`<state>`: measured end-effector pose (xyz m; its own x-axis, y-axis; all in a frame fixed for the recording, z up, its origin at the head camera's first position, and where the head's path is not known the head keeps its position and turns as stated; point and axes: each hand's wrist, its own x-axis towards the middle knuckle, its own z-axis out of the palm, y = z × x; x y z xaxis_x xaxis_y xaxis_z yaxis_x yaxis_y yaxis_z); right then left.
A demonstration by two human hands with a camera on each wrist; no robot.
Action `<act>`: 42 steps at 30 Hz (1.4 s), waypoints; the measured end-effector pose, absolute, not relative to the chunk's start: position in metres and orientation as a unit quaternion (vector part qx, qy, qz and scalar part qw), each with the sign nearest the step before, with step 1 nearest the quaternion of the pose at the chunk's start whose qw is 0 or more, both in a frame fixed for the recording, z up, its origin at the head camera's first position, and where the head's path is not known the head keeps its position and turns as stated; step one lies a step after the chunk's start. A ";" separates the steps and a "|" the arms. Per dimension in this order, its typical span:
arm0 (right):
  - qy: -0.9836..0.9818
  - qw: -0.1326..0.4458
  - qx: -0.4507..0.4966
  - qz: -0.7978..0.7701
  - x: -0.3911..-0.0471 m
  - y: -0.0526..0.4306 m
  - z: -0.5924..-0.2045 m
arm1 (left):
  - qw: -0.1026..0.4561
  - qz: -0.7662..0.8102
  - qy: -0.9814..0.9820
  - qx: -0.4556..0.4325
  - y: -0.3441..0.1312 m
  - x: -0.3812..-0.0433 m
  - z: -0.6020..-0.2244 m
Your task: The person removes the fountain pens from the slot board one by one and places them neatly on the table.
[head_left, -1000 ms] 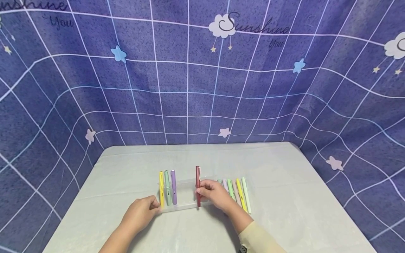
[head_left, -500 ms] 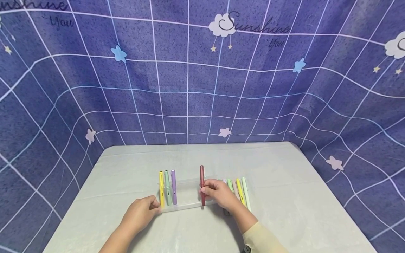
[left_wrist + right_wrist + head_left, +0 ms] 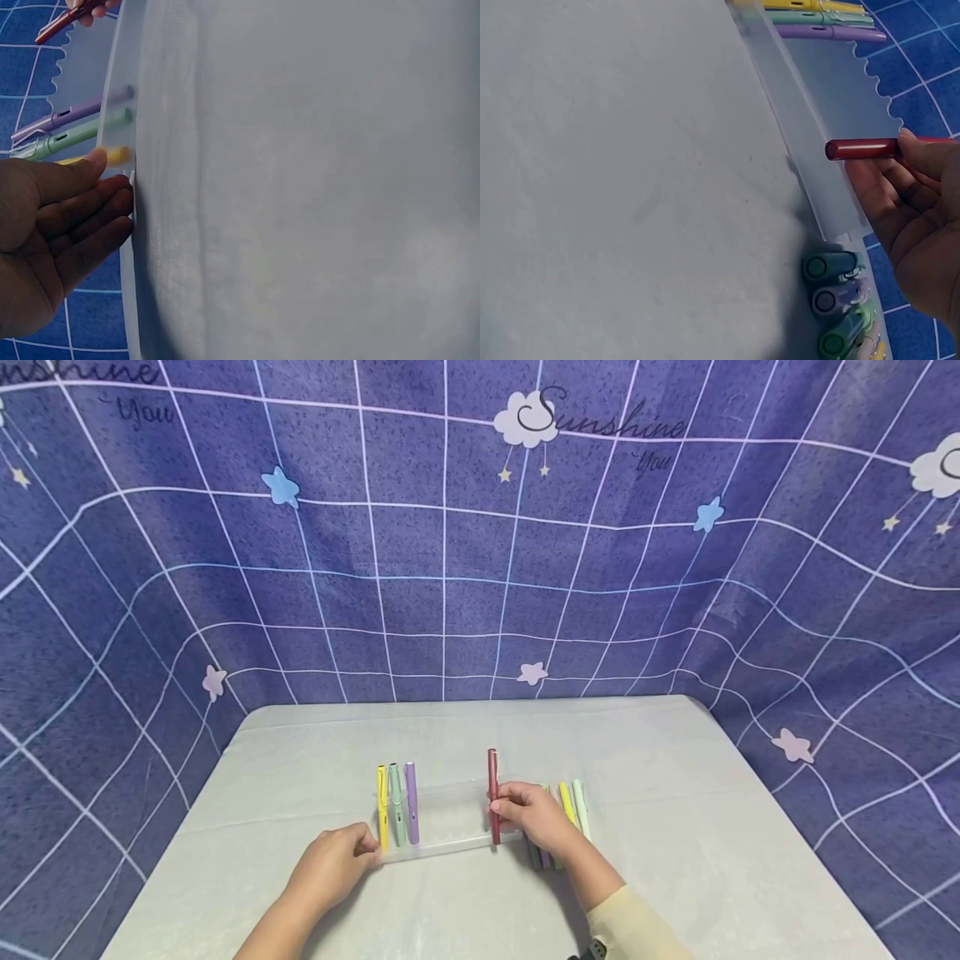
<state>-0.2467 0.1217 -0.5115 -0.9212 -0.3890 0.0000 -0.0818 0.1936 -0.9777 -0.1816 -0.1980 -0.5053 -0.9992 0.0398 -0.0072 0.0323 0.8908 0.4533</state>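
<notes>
A clear plastic pen tray (image 3: 450, 818) with a scalloped back edge lies on the table. A yellow pen (image 3: 382, 806), a light green pen (image 3: 397, 806) and a purple pen (image 3: 412, 802) rest side by side at its left end. My left hand (image 3: 337, 860) holds the tray's front left corner, thumb beside the yellow pen's end in the left wrist view. Between thumb and fingers, my right hand (image 3: 536, 818) pinches a dark red pen (image 3: 862, 149) over the tray's right end. The pen stands nearly upright in the head view.
Right of the tray lie several loose pens in a row, among them a yellow pen (image 3: 567, 802) and a pale green pen (image 3: 581, 806); the right hand partly covers them. A blue gridded curtain (image 3: 480, 568) surrounds the pale table (image 3: 300, 743) at the back and sides.
My right hand has moved steadily right along the tray with the red pen, now covering more of the loose pens. My left hand has stayed at the corner.
</notes>
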 end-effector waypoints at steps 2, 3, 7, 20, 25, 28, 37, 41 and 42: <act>0.764 0.122 -0.156 -0.614 -0.247 0.124 -0.511 | 0.007 0.231 0.973 0.019 -0.198 -0.182 -0.505; 0.766 0.120 -0.157 -0.612 -0.247 0.125 -0.510 | 0.007 0.231 0.973 0.019 -0.198 -0.182 -0.505; 0.770 0.116 -0.156 -0.608 -0.246 0.131 -0.508 | 0.006 0.232 0.973 0.023 -0.199 -0.181 -0.505; 0.772 0.106 -0.141 -0.611 -0.246 0.156 -0.504 | 0.012 0.230 0.973 0.028 -0.197 -0.181 -0.501; 0.787 0.090 -0.127 -0.597 -0.243 0.164 -0.502 | 0.012 0.229 0.973 0.025 -0.197 -0.182 -0.501; 0.798 0.085 -0.111 -0.586 -0.241 0.168 -0.501 | 0.011 0.227 0.974 0.021 -0.196 -0.182 -0.502; 0.795 0.084 -0.072 -0.597 -0.235 0.184 -0.504 | 0.012 0.231 0.972 0.030 -0.196 -0.182 -0.502; 0.792 0.085 -0.059 -0.602 -0.234 0.194 -0.505 | 0.018 0.233 0.972 0.020 -0.196 -0.183 -0.503; 0.793 0.085 -0.057 -0.601 -0.234 0.196 -0.505 | 0.018 0.234 0.972 0.018 -0.196 -0.183 -0.504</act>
<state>-0.2344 0.1962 -0.5051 -0.9791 -0.1928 -0.0653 0.0106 0.2721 -0.9622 -0.1826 -0.1956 -0.5035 -0.9987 0.0431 -0.0272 0.0261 0.8903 0.4546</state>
